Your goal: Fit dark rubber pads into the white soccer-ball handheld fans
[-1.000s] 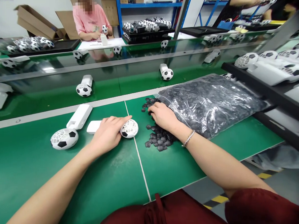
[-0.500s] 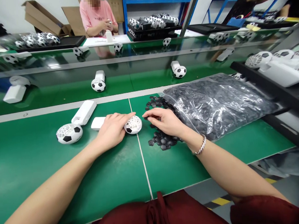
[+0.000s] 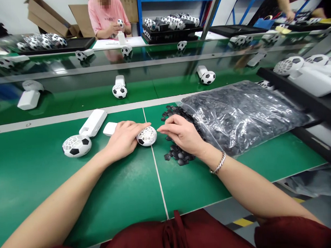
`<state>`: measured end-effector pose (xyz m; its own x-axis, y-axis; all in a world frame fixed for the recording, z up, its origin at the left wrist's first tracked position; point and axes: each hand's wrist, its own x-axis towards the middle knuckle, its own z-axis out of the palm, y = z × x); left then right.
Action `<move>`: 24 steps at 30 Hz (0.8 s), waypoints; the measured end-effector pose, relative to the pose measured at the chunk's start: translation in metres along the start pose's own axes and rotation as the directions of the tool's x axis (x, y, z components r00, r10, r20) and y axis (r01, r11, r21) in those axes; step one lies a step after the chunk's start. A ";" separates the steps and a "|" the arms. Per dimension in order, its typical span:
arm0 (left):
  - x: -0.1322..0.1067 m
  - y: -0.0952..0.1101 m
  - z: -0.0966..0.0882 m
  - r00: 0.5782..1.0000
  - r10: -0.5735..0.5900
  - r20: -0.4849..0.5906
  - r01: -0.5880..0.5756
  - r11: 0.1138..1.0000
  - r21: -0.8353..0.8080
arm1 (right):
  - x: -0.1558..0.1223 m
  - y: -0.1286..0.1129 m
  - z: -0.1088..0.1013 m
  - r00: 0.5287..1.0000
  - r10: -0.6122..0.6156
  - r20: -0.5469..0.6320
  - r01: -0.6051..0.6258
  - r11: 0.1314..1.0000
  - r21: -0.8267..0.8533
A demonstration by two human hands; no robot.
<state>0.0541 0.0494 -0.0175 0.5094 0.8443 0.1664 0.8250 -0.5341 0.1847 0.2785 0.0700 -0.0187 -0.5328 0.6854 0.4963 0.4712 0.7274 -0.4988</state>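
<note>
White football-patterned plastic piece [image 3: 147,136] under your left hand [image 3: 124,141]

It lies on the green desk [image 3: 125,199]; your left hand clasps it from above, index finger along its rim. Your right hand [image 3: 184,134] hovers just beside it, thumb and fingertips pinched together; whether they grip anything, you cannot tell. Small black pentagons [image 3: 180,156] lie beside that hand, near a clear plastic bag [image 3: 244,115].

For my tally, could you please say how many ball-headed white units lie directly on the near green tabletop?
2: an uncovered unit at left, a partly covered unit under the left hand; others may be hidden.
</note>
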 end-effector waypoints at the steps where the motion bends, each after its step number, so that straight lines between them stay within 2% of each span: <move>1: 0.000 0.000 0.000 1.000 -0.005 0.006 0.005 1.000 -0.001 | 0.000 -0.001 0.000 1.000 0.017 0.010 -0.018 0.999 0.038; 5: 0.001 0.003 -0.002 1.000 -0.024 0.019 0.024 1.000 0.002 | 0.001 -0.004 0.001 0.985 0.093 0.144 -0.117 0.978 0.175; 8: 0.001 0.004 -0.002 0.999 -0.024 0.023 0.023 1.000 0.012 | 0.000 -0.007 0.001 0.975 0.084 0.206 -0.125 0.973 0.193; 13: 0.002 0.003 -0.001 1.000 -0.015 0.020 0.014 1.000 0.019 | -0.001 -0.007 -0.001 0.972 0.025 0.234 -0.045 0.996 0.078; 17: 0.000 0.003 -0.005 0.999 -0.013 0.050 0.014 1.000 -0.014 | -0.001 -0.005 0.001 0.976 0.025 0.217 -0.042 0.996 0.075; 21: -0.002 0.006 -0.009 0.995 -0.023 0.099 0.030 0.997 -0.074 | -0.001 -0.006 0.004 0.966 0.072 0.249 -0.113 0.982 0.154; 24: -0.002 0.009 -0.009 0.995 -0.048 0.088 0.057 0.993 -0.102 | -0.002 -0.009 0.006 0.958 0.119 0.260 -0.185 0.951 0.247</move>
<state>0.0583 0.0426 -0.0079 0.4889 0.8694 0.0716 0.8233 -0.4870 0.2915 0.2712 0.0616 -0.0194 -0.6368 0.7354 0.2317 0.3730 0.5568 -0.7422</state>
